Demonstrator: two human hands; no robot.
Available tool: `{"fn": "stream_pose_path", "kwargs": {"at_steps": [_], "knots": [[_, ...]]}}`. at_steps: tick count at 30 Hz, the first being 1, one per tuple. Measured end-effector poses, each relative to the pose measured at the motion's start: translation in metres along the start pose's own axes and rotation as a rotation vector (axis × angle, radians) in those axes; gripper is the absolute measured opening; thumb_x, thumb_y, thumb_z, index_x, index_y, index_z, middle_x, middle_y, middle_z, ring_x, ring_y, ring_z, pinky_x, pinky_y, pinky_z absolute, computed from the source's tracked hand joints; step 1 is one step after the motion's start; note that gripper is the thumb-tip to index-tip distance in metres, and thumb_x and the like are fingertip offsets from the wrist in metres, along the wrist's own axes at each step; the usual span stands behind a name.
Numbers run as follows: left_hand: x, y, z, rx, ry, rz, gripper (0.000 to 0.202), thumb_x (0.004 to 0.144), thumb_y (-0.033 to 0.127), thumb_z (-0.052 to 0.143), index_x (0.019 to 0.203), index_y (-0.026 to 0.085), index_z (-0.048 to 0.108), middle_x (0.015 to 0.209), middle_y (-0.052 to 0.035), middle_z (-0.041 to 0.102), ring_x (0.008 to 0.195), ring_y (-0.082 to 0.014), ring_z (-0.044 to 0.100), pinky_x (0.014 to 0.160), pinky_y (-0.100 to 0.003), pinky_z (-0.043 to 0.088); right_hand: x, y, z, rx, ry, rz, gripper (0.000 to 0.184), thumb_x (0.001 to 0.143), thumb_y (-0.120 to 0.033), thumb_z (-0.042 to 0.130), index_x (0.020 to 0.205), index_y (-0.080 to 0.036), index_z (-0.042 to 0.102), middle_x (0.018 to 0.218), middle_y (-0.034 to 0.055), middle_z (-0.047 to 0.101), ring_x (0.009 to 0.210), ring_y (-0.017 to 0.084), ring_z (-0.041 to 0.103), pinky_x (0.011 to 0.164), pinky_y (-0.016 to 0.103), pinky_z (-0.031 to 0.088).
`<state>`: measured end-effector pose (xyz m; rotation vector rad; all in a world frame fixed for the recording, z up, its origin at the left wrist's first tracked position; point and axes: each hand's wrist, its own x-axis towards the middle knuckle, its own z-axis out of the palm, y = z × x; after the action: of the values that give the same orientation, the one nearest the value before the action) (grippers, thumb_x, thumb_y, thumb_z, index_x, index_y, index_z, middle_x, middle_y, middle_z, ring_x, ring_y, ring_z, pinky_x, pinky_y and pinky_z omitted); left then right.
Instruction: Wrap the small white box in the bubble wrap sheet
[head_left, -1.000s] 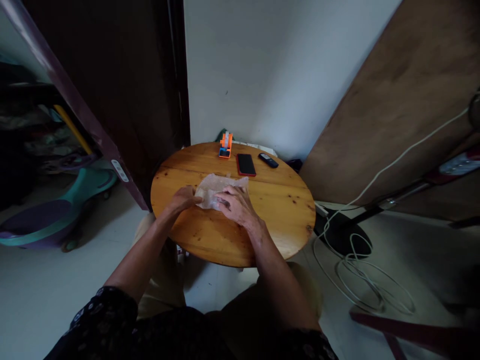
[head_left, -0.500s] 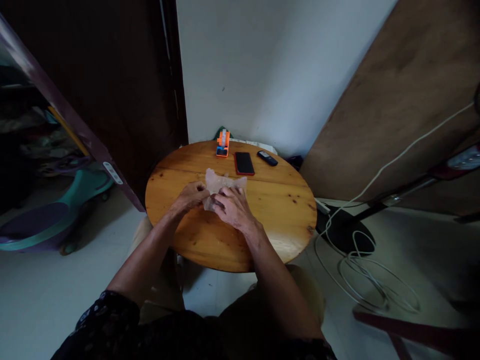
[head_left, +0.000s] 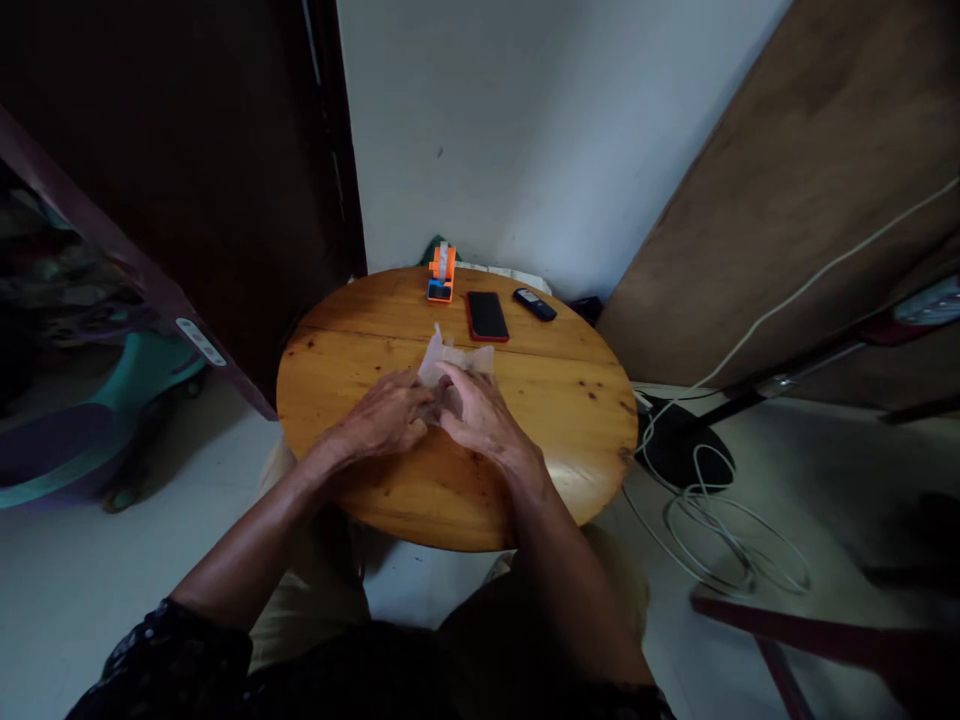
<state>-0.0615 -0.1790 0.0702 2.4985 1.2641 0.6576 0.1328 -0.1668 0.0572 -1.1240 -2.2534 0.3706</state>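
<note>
Both my hands meet over the middle of a round wooden table [head_left: 570, 420]. My left hand [head_left: 382, 418] and my right hand [head_left: 484, 415] have their fingers closed on a thin, crumpled translucent sheet [head_left: 454, 358]. The sheet's far part sticks up beyond my fingertips; its near part is hidden under my hands. My forearms reach in from the bottom of the view.
At the table's far edge stand an orange tape dispenser [head_left: 442, 274], a black phone in a red case [head_left: 487, 315] and a small dark remote [head_left: 535, 303]. A coiled white cable [head_left: 720, 530] lies on the floor to the right, a teal ride-on toy [head_left: 90, 420] to the left.
My hands have drawn closer together, bunching the sheet from flat and spread into a smaller, raised crumple. The camera view has shifted slightly.
</note>
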Motion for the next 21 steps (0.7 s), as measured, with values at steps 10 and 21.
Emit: {"fn": "stream_pose_path", "kwargs": {"at_steps": [10, 21], "knots": [[-0.010, -0.017, 0.044, -0.087, 0.335, 0.205, 0.021, 0.077, 0.012, 0.057, 0.096, 0.016, 0.065, 0.121, -0.0153, 0.068, 0.116, -0.0279, 0.063, 0.100, -0.045, 0.053, -0.024, 0.022, -0.018, 0.154, 0.397, 0.419, 0.034, 0.083, -0.039, 0.058, 0.110, -0.020, 0.067, 0.111, 0.0091, 0.071, 0.097, 0.024, 0.067, 0.080, 0.036, 0.053], [-0.010, -0.013, 0.046, -0.035, 0.279, 0.154, 0.021, 0.079, 0.012, 0.058, 0.098, 0.016, 0.066, 0.126, -0.0133, 0.068, 0.124, -0.0289, 0.056, 0.106, -0.046, 0.050, -0.030, -0.008, -0.011, -0.175, 0.033, 0.798, 0.066, 0.089, -0.050, 0.060, 0.140, -0.011, 0.050, 0.102, 0.0138, 0.075, 0.100, 0.029, 0.070, 0.085, 0.036, 0.050]]}}
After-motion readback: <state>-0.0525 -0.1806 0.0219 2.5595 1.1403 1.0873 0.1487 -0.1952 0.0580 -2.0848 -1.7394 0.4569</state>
